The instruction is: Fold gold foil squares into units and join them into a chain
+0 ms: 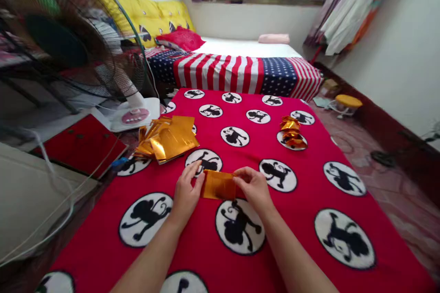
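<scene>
Gold foil point(219, 186), hands point(186, 188) point(253, 188) at edges, cloth point(302, 206) around

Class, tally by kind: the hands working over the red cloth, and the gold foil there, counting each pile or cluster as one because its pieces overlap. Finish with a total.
Hands (left hand, right hand): 2
Gold sheet between the hands: 1
Pile of gold sheets, left: 1
Cluster of folded gold pieces, right: 1
Total: 5
</scene>
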`<state>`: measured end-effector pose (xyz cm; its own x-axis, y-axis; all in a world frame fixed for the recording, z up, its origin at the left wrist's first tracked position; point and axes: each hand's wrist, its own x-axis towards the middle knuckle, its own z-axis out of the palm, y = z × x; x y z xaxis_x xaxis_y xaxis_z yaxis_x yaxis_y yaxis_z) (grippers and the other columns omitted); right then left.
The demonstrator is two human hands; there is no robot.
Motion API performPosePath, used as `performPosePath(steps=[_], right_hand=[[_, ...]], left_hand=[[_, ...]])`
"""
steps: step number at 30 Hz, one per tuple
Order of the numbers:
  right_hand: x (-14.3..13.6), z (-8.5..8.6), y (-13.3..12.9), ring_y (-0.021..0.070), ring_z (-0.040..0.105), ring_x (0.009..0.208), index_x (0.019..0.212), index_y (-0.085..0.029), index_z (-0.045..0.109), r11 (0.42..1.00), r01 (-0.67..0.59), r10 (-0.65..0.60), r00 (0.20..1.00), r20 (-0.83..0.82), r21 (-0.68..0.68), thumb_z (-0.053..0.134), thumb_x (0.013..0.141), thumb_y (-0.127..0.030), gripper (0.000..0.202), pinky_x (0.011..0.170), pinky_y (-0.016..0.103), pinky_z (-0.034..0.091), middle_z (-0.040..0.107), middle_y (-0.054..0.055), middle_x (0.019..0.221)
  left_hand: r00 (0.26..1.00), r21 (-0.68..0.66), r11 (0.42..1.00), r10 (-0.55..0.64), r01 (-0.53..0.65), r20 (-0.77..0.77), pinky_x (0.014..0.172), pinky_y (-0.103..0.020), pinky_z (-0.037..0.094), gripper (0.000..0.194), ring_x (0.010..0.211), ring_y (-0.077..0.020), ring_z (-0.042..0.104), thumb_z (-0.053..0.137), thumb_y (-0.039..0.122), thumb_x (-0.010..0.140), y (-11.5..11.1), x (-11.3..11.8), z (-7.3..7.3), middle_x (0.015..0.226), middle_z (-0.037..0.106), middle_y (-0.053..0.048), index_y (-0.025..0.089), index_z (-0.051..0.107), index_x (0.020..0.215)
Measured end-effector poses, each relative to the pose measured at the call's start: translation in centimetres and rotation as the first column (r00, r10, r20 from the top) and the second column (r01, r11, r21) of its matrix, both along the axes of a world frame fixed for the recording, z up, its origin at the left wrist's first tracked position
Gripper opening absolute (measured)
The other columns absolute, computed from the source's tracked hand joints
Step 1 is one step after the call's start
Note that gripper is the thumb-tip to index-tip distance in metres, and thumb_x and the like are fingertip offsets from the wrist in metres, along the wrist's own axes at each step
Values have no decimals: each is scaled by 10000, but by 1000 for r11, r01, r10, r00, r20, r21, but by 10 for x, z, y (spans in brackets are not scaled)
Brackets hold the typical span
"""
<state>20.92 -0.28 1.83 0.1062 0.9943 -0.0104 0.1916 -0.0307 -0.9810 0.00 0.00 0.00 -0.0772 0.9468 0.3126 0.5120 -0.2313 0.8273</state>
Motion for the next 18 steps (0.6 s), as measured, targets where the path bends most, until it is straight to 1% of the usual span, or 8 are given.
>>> performPosePath(steps=[3,4,6,8,10,13,16,18], right_hand=[[2,13,9,160,609,673,773,-186,673,978,123,-120,992,-25,169,676,759,-265,80,646,273,468,681,14,731],[2,15,12,158,608,687,781,-190,668,960,157,-154,988,-29,232,670,778,-268,79,656,273,468,674,12,742],[0,16,15,155,602,730,798,-199,660,901,211,-218,976,-25,379,656,819,-261,66,681,276,465,655,9,776],[-2,13,15,160,600,780,810,-203,653,832,250,-270,962,-33,495,650,843,-245,53,712,288,472,634,15,821],[-5,6,13,169,599,824,824,-207,655,779,287,-320,946,-40,558,647,854,-228,38,744,309,487,620,27,868],[-8,-2,10,183,606,894,833,-216,669,766,262,-324,946,1,587,644,858,-198,39,789,335,506,620,44,938],[-9,-3,7,192,615,943,825,-225,669,763,189,-273,961,42,618,639,851,-159,77,824,350,516,627,51,981],[-10,-1,7,192,620,949,816,-230,666,759,149,-245,967,66,634,627,848,-133,109,835,352,520,632,52,979]], left_hand=[[987,-85,995,63,-50,151,961,-370,485,500,1023,-224,631,559,460,884,13,1,6,1182,640,-128,148,594,1274],[973,-124,991,75,-49,219,914,-358,508,544,973,-217,645,567,493,874,17,2,7,1156,647,-127,146,575,1293],[921,-209,978,89,-9,379,828,-329,533,649,887,-202,664,590,567,838,26,7,10,1094,663,-123,131,544,1317],[844,-251,967,93,50,528,799,-308,538,725,882,-205,675,624,620,788,32,14,11,1060,669,-122,118,541,1304],[742,-272,955,94,122,664,769,-298,547,778,887,-216,688,665,644,738,34,24,12,1049,670,-124,125,530,1302],[554,-256,927,65,274,830,780,-341,565,830,860,-232,708,707,657,688,30,39,12,1061,679,-128,162,497,1321],[439,-214,905,34,368,898,850,-395,567,789,912,-244,704,730,611,700,24,49,14,1118,673,-136,179,497,1318],[390,-203,907,46,370,920,870,-418,571,756,960,-245,693,750,536,723,21,50,15,1170,654,-120,216,471,1349]])
